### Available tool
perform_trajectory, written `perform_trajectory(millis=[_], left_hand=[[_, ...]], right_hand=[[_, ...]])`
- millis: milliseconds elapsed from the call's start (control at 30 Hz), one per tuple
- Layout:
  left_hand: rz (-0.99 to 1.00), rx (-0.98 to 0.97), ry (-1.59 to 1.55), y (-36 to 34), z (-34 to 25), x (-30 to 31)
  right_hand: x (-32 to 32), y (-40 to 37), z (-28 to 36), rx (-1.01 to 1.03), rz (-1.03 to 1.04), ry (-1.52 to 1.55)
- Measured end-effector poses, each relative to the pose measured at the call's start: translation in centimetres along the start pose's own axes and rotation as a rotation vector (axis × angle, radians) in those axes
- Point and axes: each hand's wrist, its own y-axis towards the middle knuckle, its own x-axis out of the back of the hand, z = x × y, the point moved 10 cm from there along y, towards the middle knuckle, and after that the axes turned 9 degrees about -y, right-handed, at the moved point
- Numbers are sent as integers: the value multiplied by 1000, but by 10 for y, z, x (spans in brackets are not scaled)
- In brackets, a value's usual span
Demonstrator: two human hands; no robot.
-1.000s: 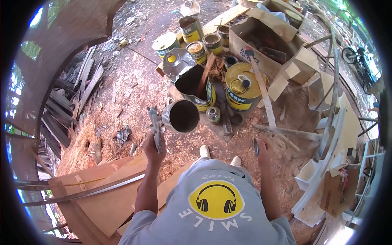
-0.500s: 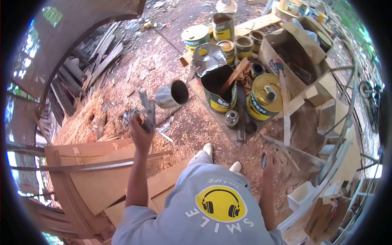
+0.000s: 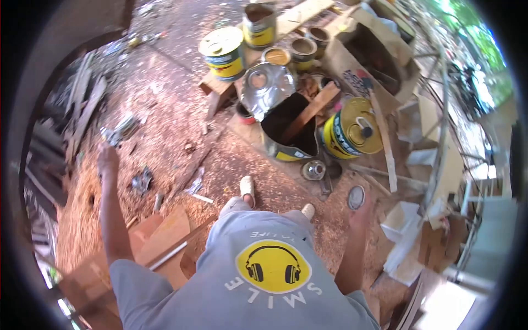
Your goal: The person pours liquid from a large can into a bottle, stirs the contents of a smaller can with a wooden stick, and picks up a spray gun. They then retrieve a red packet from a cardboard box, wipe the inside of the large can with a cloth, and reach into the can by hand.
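Stretched out to the left, my left hand [image 3: 108, 158] is closed, and at its fingers is a grey spray gun [image 3: 119, 131] with a metal cup, small and blurred here. Wood shavings [image 3: 91, 206] cover the ground below it. Low on the right, my right hand [image 3: 360, 214] grips a round metal lid [image 3: 356, 197] by its edge, its flat face toward me. Nearest to the lid are a small glass jar [image 3: 313, 170] and an open black-and-yellow can [image 3: 275, 135] with a wooden stick [image 3: 312, 111] leaning in it.
A closed yellow can [image 3: 358, 135] stands beside the open one. Behind are a lidded can [image 3: 223, 52], several open tins and a cardboard box [image 3: 379, 66]. Bare boards [image 3: 159, 242] lie at lower left. Crumpled plastic [image 3: 142, 180] lies on the ground.
My left hand has swung out left with the spray gun, whose cup mouth faced me before. The lid in my right hand has turned from edge-on to face-on. The view has shifted.
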Motion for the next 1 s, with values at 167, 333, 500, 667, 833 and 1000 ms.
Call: perform_trajectory(millis=[167, 333, 500, 667, 833, 1000], left_hand=[[-125, -79, 222, 94, 46, -52], [9, 64, 167, 135, 65, -61], [17, 129, 113, 147, 73, -53], [41, 147, -28, 175, 132, -92], [-27, 214, 164, 158, 116, -55], [37, 189, 178, 151, 106, -41]], right_hand=[[-50, -32, 43, -223, 70, 620], [-68, -28, 144, 9, 170, 530], [-117, -1, 285, 695, 41, -500], [-190, 33, 295, 920, 50, -996], [-210, 42, 281, 996, 79, -1259], [-201, 38, 283, 966, 64, -1186]])
